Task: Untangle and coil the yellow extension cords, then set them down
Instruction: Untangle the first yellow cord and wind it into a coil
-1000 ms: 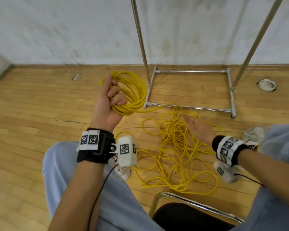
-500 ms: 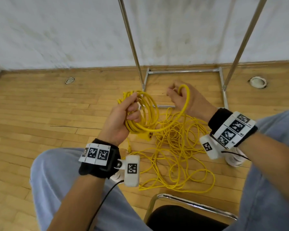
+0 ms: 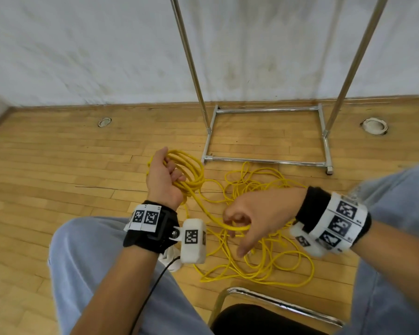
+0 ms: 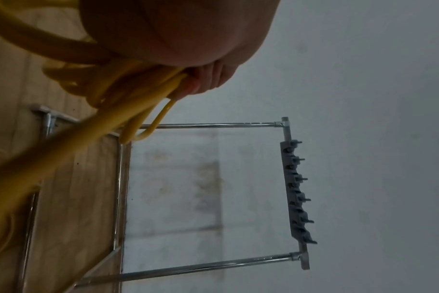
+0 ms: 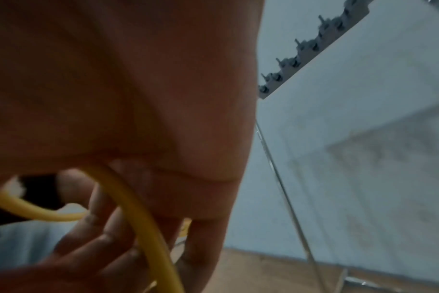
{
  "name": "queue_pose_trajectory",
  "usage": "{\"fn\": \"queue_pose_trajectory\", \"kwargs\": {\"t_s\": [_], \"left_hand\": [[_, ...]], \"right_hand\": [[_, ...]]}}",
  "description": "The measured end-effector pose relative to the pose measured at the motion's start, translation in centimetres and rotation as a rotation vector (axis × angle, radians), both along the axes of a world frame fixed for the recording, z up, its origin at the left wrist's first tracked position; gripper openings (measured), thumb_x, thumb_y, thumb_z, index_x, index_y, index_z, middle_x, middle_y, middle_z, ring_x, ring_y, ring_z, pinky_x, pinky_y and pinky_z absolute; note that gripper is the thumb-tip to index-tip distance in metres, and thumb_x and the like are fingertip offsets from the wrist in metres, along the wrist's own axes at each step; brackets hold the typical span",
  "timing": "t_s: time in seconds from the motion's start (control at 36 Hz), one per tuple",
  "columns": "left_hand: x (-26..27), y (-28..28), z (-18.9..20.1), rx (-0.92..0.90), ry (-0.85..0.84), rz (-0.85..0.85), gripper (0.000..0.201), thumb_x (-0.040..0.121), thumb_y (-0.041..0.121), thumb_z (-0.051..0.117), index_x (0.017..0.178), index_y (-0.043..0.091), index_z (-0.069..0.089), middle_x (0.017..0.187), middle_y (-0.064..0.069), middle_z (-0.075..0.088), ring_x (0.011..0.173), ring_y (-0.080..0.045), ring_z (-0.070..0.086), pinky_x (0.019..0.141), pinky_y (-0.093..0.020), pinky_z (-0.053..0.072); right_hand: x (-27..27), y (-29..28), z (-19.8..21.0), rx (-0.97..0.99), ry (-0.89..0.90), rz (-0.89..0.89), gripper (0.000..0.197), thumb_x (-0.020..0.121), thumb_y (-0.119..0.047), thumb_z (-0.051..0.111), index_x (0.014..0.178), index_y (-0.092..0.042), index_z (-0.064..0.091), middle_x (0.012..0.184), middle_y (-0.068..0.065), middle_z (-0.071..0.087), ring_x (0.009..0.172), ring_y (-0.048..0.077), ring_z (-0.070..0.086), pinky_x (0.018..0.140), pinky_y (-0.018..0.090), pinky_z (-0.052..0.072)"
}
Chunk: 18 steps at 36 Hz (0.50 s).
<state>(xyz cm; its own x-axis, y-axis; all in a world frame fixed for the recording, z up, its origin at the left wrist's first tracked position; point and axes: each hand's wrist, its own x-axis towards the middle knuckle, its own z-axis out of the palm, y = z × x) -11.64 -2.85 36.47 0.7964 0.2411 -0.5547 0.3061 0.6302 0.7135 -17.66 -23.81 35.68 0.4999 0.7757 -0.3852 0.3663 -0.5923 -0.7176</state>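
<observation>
Yellow extension cord coil [image 3: 189, 170] sits gripped in the left hand [image 3: 163, 180] at frame centre. Lower right, the right hand [image 3: 257, 213] curls around one loose yellow cord strand [image 3: 237, 227] above the tangled yellow cord pile [image 3: 259, 262] on the wooden plank floor [image 3: 58, 165].

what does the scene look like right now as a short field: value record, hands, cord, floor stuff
left hand: left hand holds the coil of yellow cord, raised above the floor
right hand: right hand grips one strand of the cord, lower and nearer the body
loose cord: tangled pile on the wooden floor, joined to the coil
rack: metal clothes rack beyond the pile, against the wall
seat: chair at the bottom edge
task state: coiling unfinished, nothing set down yet
</observation>
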Motion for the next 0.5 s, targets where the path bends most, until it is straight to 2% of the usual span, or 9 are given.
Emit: {"fn": "queue_pose_trajectory", "kwargs": {"t_s": [0.06, 0.14, 0.22, 0.28, 0.36, 0.44, 0.5], "left_hand": [[0.0, -0.1, 0.1, -0.031, 0.001, 0.026, 0.037, 0.097, 0.033, 0.065, 0.069, 0.023, 0.042, 0.054, 0.009, 0.025, 0.043, -0.011, 0.020, 0.041, -0.024, 0.021], [-0.1, -0.3, 0.7, -0.080, -0.030, 0.014, 0.040, 0.097, 0.035, 0.065, 0.065, 0.023, 0.043, 0.051, 0.009, 0.023, 0.043, -0.010, 0.018, 0.043, -0.023, 0.018], [0.0, -0.4, 1.1, -0.149, -0.072, -0.039, 0.041, 0.097, 0.037, 0.064, 0.064, 0.023, 0.044, 0.047, 0.009, 0.023, 0.039, -0.008, 0.018, 0.041, -0.021, 0.017], [0.1, -0.3, 1.2, -0.204, -0.106, -0.091, 0.040, 0.097, 0.039, 0.063, 0.066, 0.023, 0.045, 0.045, 0.009, 0.023, 0.036, -0.007, 0.018, 0.038, -0.020, 0.019], [0.0, 0.0, 1.4, -0.274, -0.151, -0.188, 0.039, 0.098, 0.039, 0.061, 0.066, 0.023, 0.046, 0.043, 0.008, 0.024, 0.034, -0.006, 0.020, 0.037, -0.020, 0.020], [-0.4, -0.2, 1.9, -0.232, -0.206, -0.289, 0.040, 0.099, 0.038, 0.058, 0.064, 0.022, 0.048, 0.042, 0.008, 0.023, 0.033, -0.005, 0.020, 0.037, -0.020, 0.019], [-0.7, -0.5, 2.3, -0.171, -0.244, -0.364, 0.040, 0.100, 0.038, 0.057, 0.065, 0.022, 0.047, 0.041, 0.009, 0.023, 0.033, -0.005, 0.020, 0.037, -0.021, 0.019]], "right_hand": [[-0.9, 1.3, -0.1, 0.029, 0.042, -0.002, 0.042, 0.088, -0.057, 0.074, 0.096, -0.016, 0.067, 0.068, 0.001, 0.057, 0.059, 0.013, 0.050, 0.058, 0.033, 0.043], [-1.8, 2.8, -0.9, 0.051, 0.095, -0.038, 0.052, 0.105, -0.053, 0.048, 0.101, -0.005, 0.065, 0.069, 0.005, 0.068, 0.057, 0.018, 0.060, 0.055, 0.021, 0.047], [-2.0, 3.4, -1.8, 0.173, 0.167, -0.152, 0.047, 0.113, -0.042, 0.030, 0.105, -0.004, 0.057, 0.066, 0.007, 0.063, 0.051, 0.016, 0.054, 0.056, 0.019, 0.045], [-1.6, 3.6, -2.4, 0.249, 0.210, -0.221, 0.043, 0.113, -0.038, 0.029, 0.097, -0.007, 0.054, 0.063, 0.003, 0.057, 0.049, 0.012, 0.049, 0.056, 0.023, 0.044], [-0.6, 3.6, -3.7, 0.269, 0.229, -0.273, 0.041, 0.112, -0.040, 0.034, 0.084, -0.015, 0.049, 0.056, -0.013, 0.046, 0.047, 0.009, 0.041, 0.053, 0.028, 0.041], [0.5, 3.4, -4.8, 0.247, 0.148, -0.296, 0.044, 0.111, -0.042, 0.036, 0.078, -0.018, 0.050, 0.053, -0.015, 0.044, 0.049, 0.009, 0.037, 0.053, 0.026, 0.036], [1.2, 3.0, -5.2, 0.211, 0.081, -0.328, 0.049, 0.108, -0.051, 0.039, 0.073, -0.019, 0.052, 0.055, -0.011, 0.046, 0.053, 0.014, 0.041, 0.059, 0.033, 0.039]]}}
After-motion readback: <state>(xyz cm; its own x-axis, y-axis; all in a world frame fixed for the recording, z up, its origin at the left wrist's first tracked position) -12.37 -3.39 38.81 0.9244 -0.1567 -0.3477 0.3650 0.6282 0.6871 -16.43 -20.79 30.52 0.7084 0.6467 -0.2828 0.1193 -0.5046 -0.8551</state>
